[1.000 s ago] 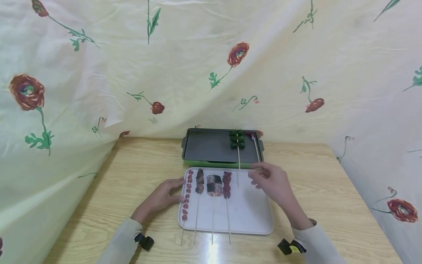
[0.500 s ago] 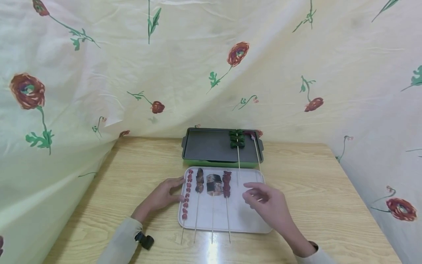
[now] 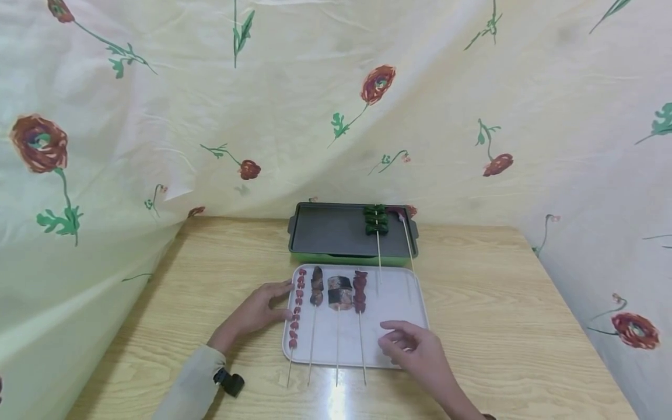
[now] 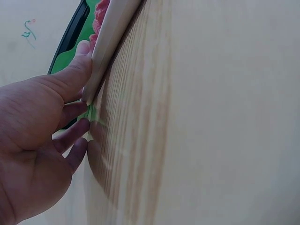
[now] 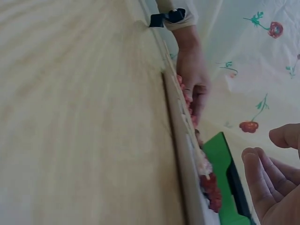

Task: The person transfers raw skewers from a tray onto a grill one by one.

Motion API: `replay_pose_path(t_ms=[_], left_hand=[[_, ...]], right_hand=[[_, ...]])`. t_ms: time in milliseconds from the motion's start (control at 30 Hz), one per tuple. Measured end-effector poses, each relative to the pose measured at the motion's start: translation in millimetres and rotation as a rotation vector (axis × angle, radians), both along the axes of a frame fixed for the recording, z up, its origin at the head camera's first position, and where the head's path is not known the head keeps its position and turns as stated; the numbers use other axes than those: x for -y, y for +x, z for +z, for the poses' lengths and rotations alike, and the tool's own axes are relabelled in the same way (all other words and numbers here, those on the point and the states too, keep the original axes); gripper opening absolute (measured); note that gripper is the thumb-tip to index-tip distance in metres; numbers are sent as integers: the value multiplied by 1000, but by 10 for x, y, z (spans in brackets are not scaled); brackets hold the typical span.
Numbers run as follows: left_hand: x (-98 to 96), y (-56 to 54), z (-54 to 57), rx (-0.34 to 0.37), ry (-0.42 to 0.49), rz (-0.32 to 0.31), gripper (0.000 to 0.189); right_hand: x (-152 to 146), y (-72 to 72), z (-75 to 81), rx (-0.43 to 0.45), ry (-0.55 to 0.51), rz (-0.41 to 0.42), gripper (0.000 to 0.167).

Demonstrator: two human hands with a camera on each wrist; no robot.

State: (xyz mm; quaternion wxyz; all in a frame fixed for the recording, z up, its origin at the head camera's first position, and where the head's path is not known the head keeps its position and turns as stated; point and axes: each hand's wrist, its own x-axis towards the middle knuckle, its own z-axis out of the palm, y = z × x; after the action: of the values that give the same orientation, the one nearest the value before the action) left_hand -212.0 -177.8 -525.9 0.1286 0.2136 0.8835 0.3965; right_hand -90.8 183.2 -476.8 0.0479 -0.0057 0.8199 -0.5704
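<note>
A white tray (image 3: 325,341) lies on the table with four-sided food skewers avoided in number: several rest side by side on it. From the left come a red-beaded skewer (image 3: 296,309), a brown-chunk skewer (image 3: 317,287), a dark-and-pale roll skewer (image 3: 340,293) and a dark red meat skewer (image 3: 359,291). My left hand (image 3: 261,306) touches the tray's left rim with thumb and fingertips; the left wrist view shows the thumb over the rim. My right hand (image 3: 412,349) hovers over the tray's right front, its fingers loosely bent and holding nothing.
Behind the tray stands a black griddle (image 3: 325,230) with a green base. On its right side lie a green vegetable skewer (image 3: 376,220) and a purplish skewer (image 3: 401,217), their sticks reaching over the tray. A flowered cloth (image 3: 294,105) hangs behind the wooden table (image 3: 488,291).
My right hand has drawn back from the purplish skewer's stick, toward the tray's front right. My left hand stays at the tray's left rim.
</note>
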Motion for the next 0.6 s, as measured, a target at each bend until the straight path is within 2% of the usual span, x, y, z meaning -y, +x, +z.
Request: replay_pose_path(t_ms=[233, 367, 600], left_hand=[[-2, 1, 8, 3, 6, -2, 72], [-7, -3, 8, 11, -4, 3, 72], [-8, 2, 6, 11, -10, 18, 72]], right_hand=[[58, 78, -145, 53, 67, 23, 39], [95, 117, -220, 52, 122, 44, 39], [151, 146, -273, 70, 178, 89, 41]])
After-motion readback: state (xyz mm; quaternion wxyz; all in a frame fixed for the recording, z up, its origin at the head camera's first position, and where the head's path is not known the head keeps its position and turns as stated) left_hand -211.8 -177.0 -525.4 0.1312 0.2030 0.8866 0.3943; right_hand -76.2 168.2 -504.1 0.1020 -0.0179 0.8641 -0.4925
